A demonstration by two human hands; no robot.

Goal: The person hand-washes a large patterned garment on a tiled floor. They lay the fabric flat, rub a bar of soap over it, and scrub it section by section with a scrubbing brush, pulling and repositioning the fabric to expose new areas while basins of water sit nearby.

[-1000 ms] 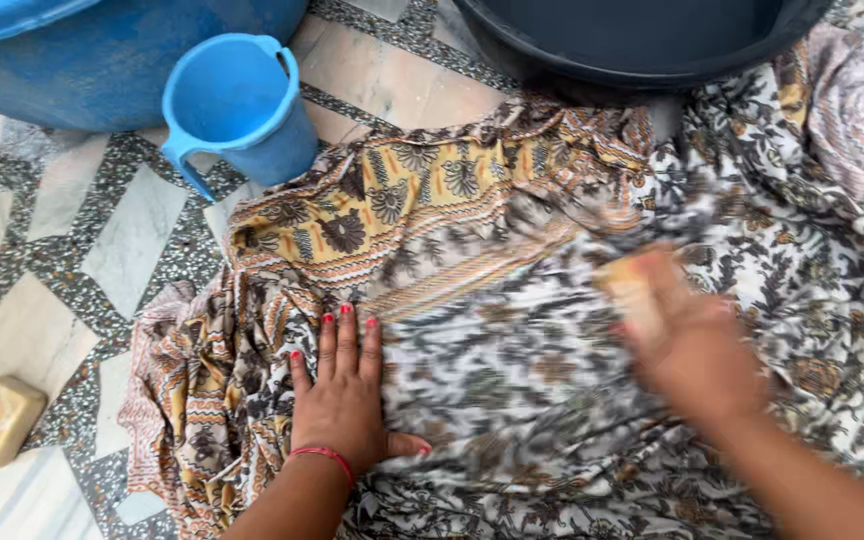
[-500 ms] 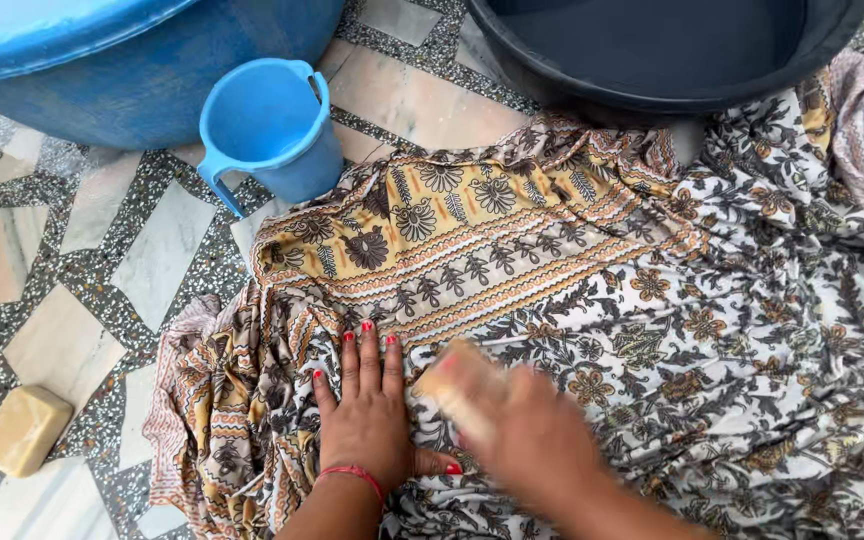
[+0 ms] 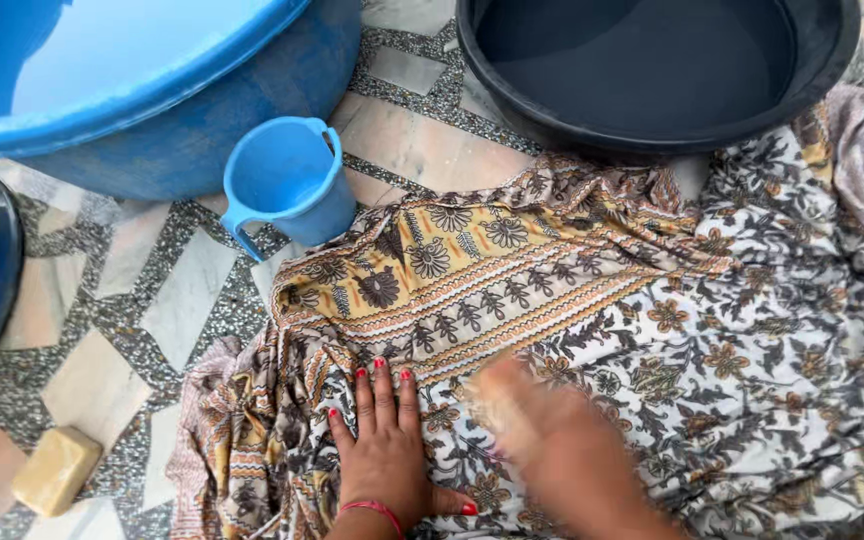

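We judge the scrubbing mid-course: our left hand (image 3: 384,455) lies flat, fingers spread, pinning the printed cloth (image 3: 592,330) on the tiled floor (image 3: 182,300), while our right hand (image 3: 552,440) (blurred, grip cannot be told) works the cloth's near edge; rinsing looks undone.

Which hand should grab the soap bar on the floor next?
Probably the left. The left hand lies flat on the patterned cloth, on the same side as the soap bar. The right hand is blurred in motion, farther away across the cloth.
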